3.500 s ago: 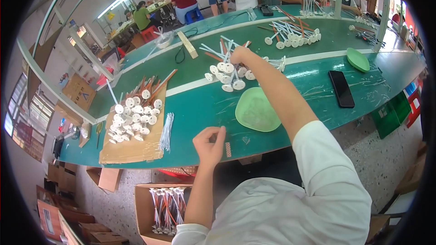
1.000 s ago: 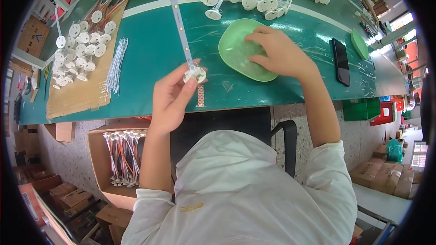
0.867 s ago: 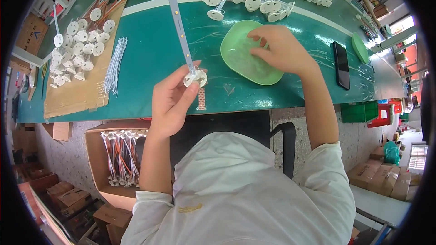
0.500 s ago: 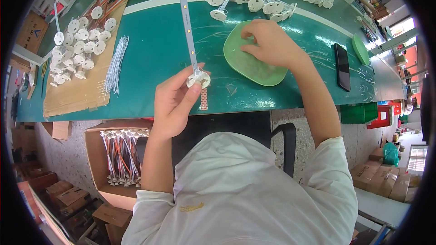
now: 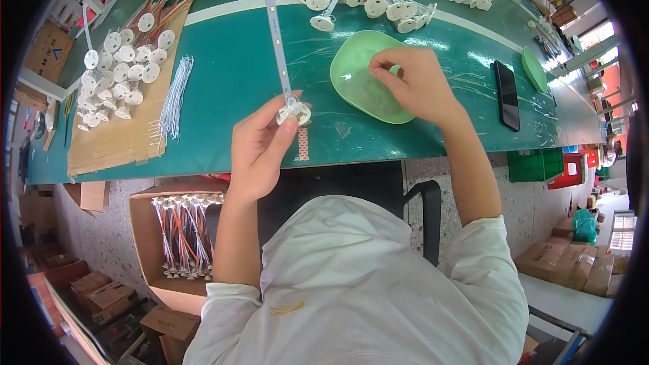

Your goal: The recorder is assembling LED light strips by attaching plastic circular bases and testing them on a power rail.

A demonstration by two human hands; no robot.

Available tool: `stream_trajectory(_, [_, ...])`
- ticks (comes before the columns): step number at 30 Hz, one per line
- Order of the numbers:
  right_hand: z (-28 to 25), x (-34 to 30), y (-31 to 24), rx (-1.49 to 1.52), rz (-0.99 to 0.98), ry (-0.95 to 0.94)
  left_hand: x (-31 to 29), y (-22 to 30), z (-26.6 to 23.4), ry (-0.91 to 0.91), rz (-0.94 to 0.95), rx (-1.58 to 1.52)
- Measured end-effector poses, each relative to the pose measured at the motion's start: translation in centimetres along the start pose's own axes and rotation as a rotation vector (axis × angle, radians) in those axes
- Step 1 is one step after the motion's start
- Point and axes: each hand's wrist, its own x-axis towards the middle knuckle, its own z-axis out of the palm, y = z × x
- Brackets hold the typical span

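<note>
My left hand (image 5: 259,152) pinches a white round end cap (image 5: 302,115) between thumb and fingers, over the near part of the green table. A narrow LED strip (image 5: 277,40) with small yellow chips runs up from that cap, away from me. Over the right part of a shallow green dish (image 5: 346,51) is my right hand (image 5: 424,86), its thumb and forefinger pinched together. Whatever lies between those fingertips is too small to make out. Just below the held cap, a short pink-patterned strip (image 5: 303,144) lies at the table edge.
Capped parts (image 5: 122,71) and a bundle of white wires (image 5: 177,101) lie at left, partly on cardboard (image 5: 108,145). More capped strips (image 5: 375,5) lie at the back. A black phone (image 5: 507,98) is at right. An open carton (image 5: 145,230) of finished-looking strips stands below.
My right hand has risen from inside the green dish and drawn right and nearer, fingertips pinched. My left hand stays almost still with the cap and strip.
</note>
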Motion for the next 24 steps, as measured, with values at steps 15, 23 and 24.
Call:
stream_trajectory(15, [6.3, -11.9, -10.6, 0.294, -0.382, 0.543, -2.7, 4.4, 8.4, -0.071, 0.126, -0.835])
stream_trajectory(23, [6.1, -13.1, -10.3, 0.567, -0.22, 0.47, -3.6, 4.5, 8.8, -0.172, 0.084, -0.819])
stream_trajectory(24, [6.1, -13.1, -10.1, 0.611, -0.21, 0.448, -3.8, 4.5, 9.0, -0.164, 0.044, -0.83])
